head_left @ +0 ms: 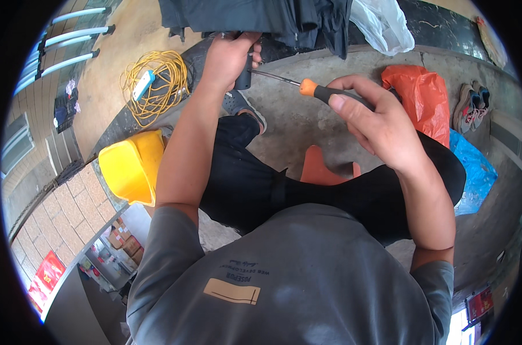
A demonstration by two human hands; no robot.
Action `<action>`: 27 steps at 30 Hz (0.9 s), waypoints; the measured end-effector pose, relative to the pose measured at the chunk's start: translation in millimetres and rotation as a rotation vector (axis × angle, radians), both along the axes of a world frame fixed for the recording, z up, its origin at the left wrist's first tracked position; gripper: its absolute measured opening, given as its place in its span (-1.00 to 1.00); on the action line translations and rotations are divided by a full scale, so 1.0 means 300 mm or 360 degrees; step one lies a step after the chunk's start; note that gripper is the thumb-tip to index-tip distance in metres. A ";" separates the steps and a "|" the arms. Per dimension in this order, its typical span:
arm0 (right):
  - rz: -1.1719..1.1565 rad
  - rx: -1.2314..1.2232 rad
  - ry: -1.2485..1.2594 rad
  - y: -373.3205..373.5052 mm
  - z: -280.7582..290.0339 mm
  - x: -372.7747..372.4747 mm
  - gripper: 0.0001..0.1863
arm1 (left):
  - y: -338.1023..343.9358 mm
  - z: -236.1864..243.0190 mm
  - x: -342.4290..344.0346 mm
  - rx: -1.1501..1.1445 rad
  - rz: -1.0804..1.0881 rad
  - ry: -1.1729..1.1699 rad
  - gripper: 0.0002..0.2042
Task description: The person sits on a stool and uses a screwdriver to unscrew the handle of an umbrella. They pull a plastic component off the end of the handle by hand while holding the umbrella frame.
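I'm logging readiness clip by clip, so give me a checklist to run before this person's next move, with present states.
1. Left hand holding the black tube: ok, fingers closed around it.
2. Right hand gripping the screwdriver by its handle: ok.
3. Screwdriver pointed at the tube: ok, its shaft runs up to the tube's side.
4. Tip seated in a screw: cannot tell, too small to see.
5. Black fabric away from the shaft: ok, apart in this view.
6. Yellow cable away from both hands: ok, coiled on the floor.
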State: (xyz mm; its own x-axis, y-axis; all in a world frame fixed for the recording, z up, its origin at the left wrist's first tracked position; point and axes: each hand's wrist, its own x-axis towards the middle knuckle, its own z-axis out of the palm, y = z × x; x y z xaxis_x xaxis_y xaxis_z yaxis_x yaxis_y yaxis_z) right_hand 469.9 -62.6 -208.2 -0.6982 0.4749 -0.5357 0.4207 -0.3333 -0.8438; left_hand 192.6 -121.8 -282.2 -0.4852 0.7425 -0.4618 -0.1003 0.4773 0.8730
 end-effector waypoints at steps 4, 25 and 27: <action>0.0093 0.0466 0.0089 -0.062 -0.055 -0.018 -0.61 | -0.011 -0.021 -0.011 -0.0073 -0.0083 0.0241 -0.80; -0.0166 -0.0081 0.0162 0.006 -0.072 0.002 -0.67 | -0.009 0.012 0.001 -0.0062 -0.0129 0.0171 -0.80; 0.0010 0.0581 0.0235 -0.030 -0.080 -0.005 -0.71 | -0.014 0.009 -0.009 -0.0083 -0.0180 0.0142 -0.81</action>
State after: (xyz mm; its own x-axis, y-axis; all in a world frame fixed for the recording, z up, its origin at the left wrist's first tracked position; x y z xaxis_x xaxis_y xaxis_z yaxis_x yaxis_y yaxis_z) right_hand 468.3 -71.8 -232.1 -0.7588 0.6109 -0.2261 0.2870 0.0019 -0.9579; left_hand 190.0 -125.9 -279.5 -0.4409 0.7707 -0.4600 0.0337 0.5263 0.8496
